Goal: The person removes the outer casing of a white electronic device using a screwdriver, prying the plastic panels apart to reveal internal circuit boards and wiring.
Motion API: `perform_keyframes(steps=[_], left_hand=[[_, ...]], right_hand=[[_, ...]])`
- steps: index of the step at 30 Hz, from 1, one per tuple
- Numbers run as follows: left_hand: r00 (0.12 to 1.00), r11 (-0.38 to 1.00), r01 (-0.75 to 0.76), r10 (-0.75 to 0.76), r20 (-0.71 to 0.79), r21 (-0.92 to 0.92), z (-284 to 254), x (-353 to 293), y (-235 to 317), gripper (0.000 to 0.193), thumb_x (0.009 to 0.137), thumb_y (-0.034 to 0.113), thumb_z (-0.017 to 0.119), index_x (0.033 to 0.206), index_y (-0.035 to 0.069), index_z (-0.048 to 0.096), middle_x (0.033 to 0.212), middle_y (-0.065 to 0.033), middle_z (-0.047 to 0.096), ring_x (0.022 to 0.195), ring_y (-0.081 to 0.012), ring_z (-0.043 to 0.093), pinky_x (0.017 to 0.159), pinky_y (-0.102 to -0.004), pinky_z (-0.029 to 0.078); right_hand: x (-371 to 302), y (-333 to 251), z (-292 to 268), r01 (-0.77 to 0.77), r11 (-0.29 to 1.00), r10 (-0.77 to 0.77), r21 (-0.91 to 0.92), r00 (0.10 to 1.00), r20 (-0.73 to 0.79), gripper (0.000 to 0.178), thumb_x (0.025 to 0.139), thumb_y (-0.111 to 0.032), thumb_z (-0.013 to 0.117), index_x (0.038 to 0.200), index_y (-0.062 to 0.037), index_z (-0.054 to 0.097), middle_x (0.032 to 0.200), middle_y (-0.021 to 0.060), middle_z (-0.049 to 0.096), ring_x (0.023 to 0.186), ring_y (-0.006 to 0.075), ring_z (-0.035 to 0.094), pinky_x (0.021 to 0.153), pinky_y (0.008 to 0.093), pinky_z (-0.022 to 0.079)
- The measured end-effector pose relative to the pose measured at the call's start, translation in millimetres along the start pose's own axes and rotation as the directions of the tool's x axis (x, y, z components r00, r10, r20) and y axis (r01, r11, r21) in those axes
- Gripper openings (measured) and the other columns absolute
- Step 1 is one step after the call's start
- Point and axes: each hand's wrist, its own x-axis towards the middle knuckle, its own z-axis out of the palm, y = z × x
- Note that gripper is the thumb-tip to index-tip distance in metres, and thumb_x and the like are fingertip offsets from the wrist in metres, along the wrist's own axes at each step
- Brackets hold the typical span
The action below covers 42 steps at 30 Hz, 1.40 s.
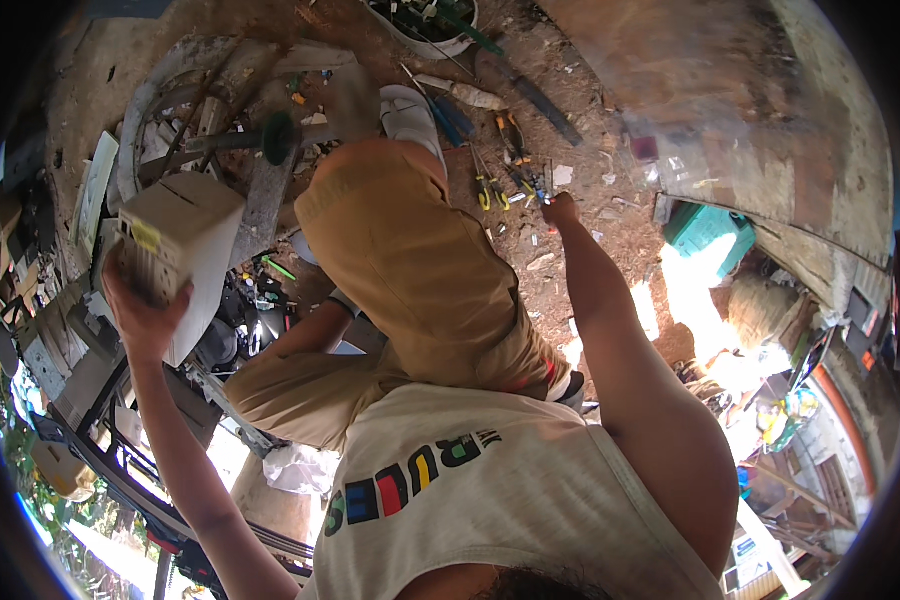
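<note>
My left hand [148, 310] grips a beige box-shaped device casing [208, 250] from its near end. The casing is tilted up, with a slotted end and a yellow label toward my fingers. Out to the right, my right hand [562, 210] is low over the dirt floor, its fingers closed. Whatever they hold, if anything, is too small to name. Just left of it lie pliers with yellow handles [486, 192] and a black-and-orange hand tool [511, 138]. Small bits of debris lie around the fingertips.
A white bucket [450, 48] with odds and ends stands at the far side. Scrap metal and a rounded frame [135, 150] crowd the left. A teal box [708, 240] sits under wooden boards on the right. My bent legs in tan trousers [410, 250] fill the middle.
</note>
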Motion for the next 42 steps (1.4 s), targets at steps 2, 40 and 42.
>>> perform_keyframes(steps=[2,40,42], left_hand=[[0.985,0.986,-0.169,0.169,0.018,-0.012,-4,-7,2,0.105,0.058,0.019,0.089,0.148,0.007,0.036,0.143,-0.0215,0.045,0.134,-0.0420,0.044,0.111,-0.0510,0.038],[0.854,0.893,0.448,-0.442,-0.275,-0.044,14,-42,100,0.040,0.070,0.036,0.088,0.095,0.010,0.069,0.103,-0.0080,0.062,0.098,-0.0299,0.057,0.090,-0.0401,0.043],[0.818,0.856,0.510,-0.514,-0.258,-0.085,18,-39,107,0.041,0.069,0.035,0.088,0.093,0.010,0.068,0.099,-0.0079,0.062,0.094,-0.0298,0.056,0.087,-0.0406,0.043]], right_hand=[[8,-5,-6,0.043,0.998,-0.046,-0.036,0.994,-0.098,0.045,0.087,-0.036,0.068,0.124,-0.0119,0.060,0.119,0.0222,0.069,0.117,0.0360,0.066,0.097,0.0494,0.053],[44,-154,44,0.248,0.958,-0.271,0.144,0.946,0.179,0.020,0.092,-0.022,0.063,0.109,-0.0102,0.063,0.087,0.0036,0.067,0.084,0.0183,0.067,0.067,0.0326,0.053],[38,-156,51,0.208,0.947,-0.264,0.245,0.938,0.225,0.020,0.092,-0.022,0.063,0.108,-0.0103,0.063,0.087,0.0035,0.066,0.084,0.0180,0.066,0.067,0.0321,0.053]])
